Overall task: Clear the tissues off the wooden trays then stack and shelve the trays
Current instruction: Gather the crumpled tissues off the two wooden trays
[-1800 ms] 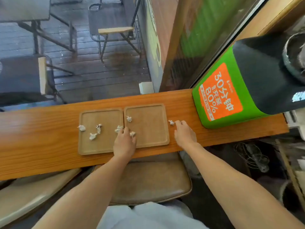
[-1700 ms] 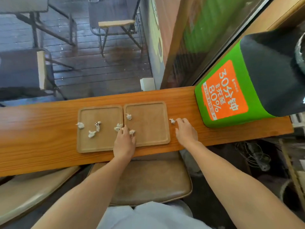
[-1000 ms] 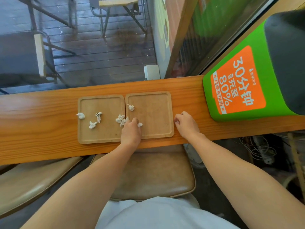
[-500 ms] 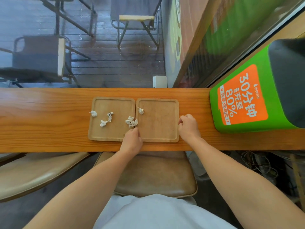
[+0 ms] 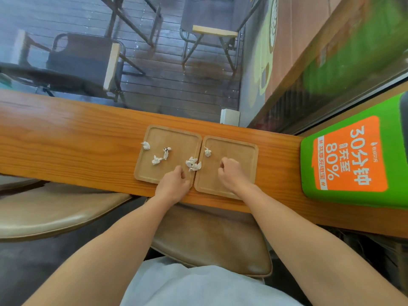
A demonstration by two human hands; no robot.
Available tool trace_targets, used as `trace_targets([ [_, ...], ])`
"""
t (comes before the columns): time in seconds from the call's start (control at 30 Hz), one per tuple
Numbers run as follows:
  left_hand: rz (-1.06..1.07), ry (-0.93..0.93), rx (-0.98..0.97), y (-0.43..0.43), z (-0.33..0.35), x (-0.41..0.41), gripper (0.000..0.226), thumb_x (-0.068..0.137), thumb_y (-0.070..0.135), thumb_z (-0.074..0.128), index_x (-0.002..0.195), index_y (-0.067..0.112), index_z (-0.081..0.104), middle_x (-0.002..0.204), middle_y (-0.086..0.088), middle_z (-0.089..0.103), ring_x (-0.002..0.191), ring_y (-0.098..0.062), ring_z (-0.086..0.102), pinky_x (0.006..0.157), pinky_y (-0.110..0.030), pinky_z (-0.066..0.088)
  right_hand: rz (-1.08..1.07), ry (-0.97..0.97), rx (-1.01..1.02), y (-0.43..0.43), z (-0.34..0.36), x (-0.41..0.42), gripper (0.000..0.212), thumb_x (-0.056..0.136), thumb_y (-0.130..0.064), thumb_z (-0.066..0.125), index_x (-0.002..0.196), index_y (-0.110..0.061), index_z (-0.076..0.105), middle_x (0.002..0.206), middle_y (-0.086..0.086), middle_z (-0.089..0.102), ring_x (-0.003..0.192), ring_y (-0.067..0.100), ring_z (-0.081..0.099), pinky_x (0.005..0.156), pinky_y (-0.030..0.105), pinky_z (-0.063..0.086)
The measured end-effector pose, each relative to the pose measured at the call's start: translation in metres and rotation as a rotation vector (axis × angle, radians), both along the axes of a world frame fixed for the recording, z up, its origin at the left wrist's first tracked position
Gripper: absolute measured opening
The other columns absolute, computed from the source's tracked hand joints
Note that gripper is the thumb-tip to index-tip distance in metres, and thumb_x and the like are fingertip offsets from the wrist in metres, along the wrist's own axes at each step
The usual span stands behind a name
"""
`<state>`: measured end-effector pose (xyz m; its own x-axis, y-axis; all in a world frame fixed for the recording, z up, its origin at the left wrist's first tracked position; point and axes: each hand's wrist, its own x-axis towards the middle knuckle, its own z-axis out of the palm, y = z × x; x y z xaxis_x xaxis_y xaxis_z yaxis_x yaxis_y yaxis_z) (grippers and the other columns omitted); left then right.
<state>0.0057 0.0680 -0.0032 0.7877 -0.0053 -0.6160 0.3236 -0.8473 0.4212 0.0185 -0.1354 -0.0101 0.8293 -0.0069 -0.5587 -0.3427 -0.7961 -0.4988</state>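
Risk: tissue clump [image 5: 193,164] straddling tray seam, could scatter onto worktop [image 5: 66,138]. Left hand [image 5: 173,184] curled, apparently empty; right hand [image 5: 231,173] fisted, contents can't tell.

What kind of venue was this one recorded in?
Probably a café or small eatery. A long wooden counter faces a window onto a deck with folding chairs, two wooden serving trays carry crumpled tissues, and a green phone-charging kiosk stands alongside.
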Motion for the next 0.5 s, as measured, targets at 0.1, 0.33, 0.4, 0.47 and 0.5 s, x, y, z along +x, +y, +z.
trace_targets([
  [0.1, -0.051, -0.091, 0.025, -0.008, -0.003, 0.005, 0.019, 0.093, 0.031, 0.055, 0.110, 0.023, 0.054, 0.081, 0.003, 0.061, 0.071, -0.018, 0.059, 0.058, -0.035, 0.049, 0.041, -0.051, -0.037, 0.009, -0.001, 0.010, 0.010, 0.092, -0.011, 0.041, 0.095, -0.015, 0.050, 0.094, 0.005, 0.053, 0.085, 0.024, 0.052, 0.076, 0.044, 0.051],
  [0.33, -0.056, -0.203, -0.018, -0.036, -0.018, 0.011, 0.029, 0.097, 0.026, 0.056, 0.125, 0.024, 0.057, 0.111, -0.002, 0.069, 0.100, -0.025, 0.065, 0.076, -0.039, 0.054, 0.101, -0.085, -0.081, 0.018, -0.025, 0.038, 0.033, 0.097, -0.027, 0.043, 0.129, -0.027, 0.036, 0.117, 0.008, 0.050, 0.103, 0.027, 0.050, 0.084, 0.049, 0.050],
  [0.4, -0.071, -0.208, -0.020, -0.040, -0.023, 0.009, 0.027, 0.097, 0.025, 0.057, 0.124, 0.024, 0.058, 0.111, -0.002, 0.069, 0.099, -0.025, 0.065, 0.075, -0.040, 0.054, 0.113, -0.076, -0.085, 0.017, -0.033, 0.041, 0.030, 0.098, -0.035, 0.041, 0.127, -0.030, 0.035, 0.115, 0.009, 0.050, 0.100, 0.027, 0.050, 0.082, 0.049, 0.050],
  [0.47, -0.074, -0.209, 0.006, -0.041, -0.026, 0.008, 0.024, 0.096, 0.024, 0.058, 0.120, 0.021, 0.058, 0.109, -0.002, 0.069, 0.097, -0.025, 0.065, 0.074, -0.040, 0.054, 0.135, -0.062, -0.092, 0.017, -0.039, 0.042, 0.025, 0.099, -0.037, 0.039, 0.122, -0.031, 0.037, 0.112, 0.008, 0.051, 0.097, 0.026, 0.050, 0.080, 0.048, 0.050],
  [0.5, -0.062, -0.202, 0.015, -0.041, -0.027, 0.007, 0.023, 0.096, 0.023, 0.059, 0.118, 0.020, 0.058, 0.108, -0.003, 0.069, 0.096, -0.025, 0.065, 0.075, -0.040, 0.054, 0.145, -0.056, -0.097, 0.017, -0.040, 0.041, 0.022, 0.099, -0.037, 0.039, 0.120, -0.030, 0.038, 0.109, 0.006, 0.051, 0.096, 0.026, 0.050, 0.079, 0.046, 0.050],
])
